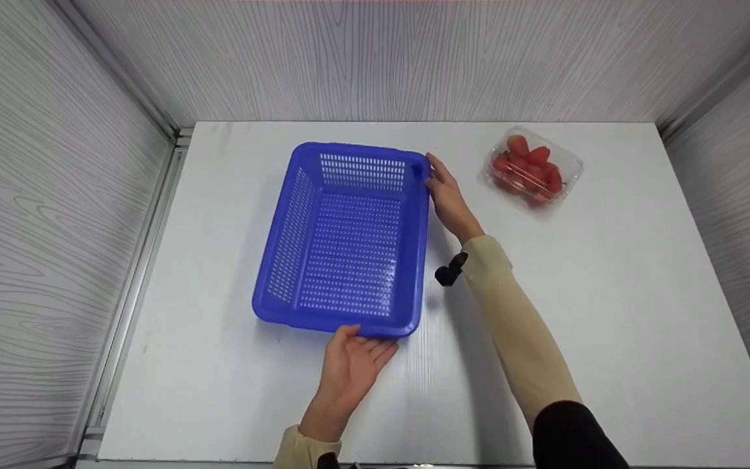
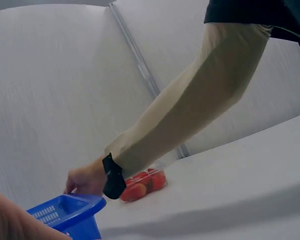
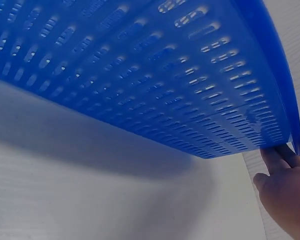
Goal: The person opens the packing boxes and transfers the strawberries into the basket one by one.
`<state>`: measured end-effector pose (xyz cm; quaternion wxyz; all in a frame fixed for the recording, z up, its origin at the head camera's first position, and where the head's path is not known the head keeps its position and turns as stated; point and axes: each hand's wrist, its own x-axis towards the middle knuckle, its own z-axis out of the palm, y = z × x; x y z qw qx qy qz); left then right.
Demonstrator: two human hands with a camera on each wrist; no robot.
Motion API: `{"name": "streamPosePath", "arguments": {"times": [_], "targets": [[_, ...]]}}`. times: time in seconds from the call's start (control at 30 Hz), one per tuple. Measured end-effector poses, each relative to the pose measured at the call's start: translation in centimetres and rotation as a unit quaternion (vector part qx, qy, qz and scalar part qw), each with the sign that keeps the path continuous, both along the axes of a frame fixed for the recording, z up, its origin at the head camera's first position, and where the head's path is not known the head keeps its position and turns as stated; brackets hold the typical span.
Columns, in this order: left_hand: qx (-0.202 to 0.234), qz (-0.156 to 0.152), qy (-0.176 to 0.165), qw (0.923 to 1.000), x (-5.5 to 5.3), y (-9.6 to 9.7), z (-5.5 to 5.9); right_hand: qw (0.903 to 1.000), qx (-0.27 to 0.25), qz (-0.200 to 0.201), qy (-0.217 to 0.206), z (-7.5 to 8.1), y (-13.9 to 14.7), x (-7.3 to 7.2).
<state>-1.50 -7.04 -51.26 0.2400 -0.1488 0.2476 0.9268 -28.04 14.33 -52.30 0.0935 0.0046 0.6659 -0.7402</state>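
Note:
A blue plastic basket (image 1: 422,260) with slotted walls and floor spans the space between both hands. My left hand (image 1: 349,371) holds its near rim toward the right corner, thumb on the rim and fingers below it. At the far right corner, my right hand (image 1: 450,202) grips the rim. In the right wrist view, fingers of the right hand (image 3: 290,197) reach under the rim, and the slotted side (image 3: 140,90) stands over a shadow, seemingly raised off the table. Nothing lies inside the basket.
A clear plastic box (image 1: 569,163) of strawberries (image 1: 528,172) stands at the back right of the white table (image 1: 642,326), to the right of my right hand. Pale wood-grain panels (image 1: 375,65) enclose the table at the back and both sides.

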Motion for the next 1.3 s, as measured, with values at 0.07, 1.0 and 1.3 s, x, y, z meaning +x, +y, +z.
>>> {"name": "streamPosePath", "arguments": {"times": [0.07,1.0,1.3], "targets": [[0.002,-0.019,-0.012,0.9997,0.1,0.6,-0.5,1.0,-0.006,0.006,-0.005,0.1,0.3,0.0],[-0.07,-0.151,0.062,0.984,1.0,3.8,-3.1,0.9852,-0.034,-0.165,-0.028,-0.7,5.5,2.5],[-0.138,-0.26,0.139,0.9455,0.1,7.0,-4.2,0.9143,-0.101,-0.361,-0.152,-0.2,11.0,4.6]]}}
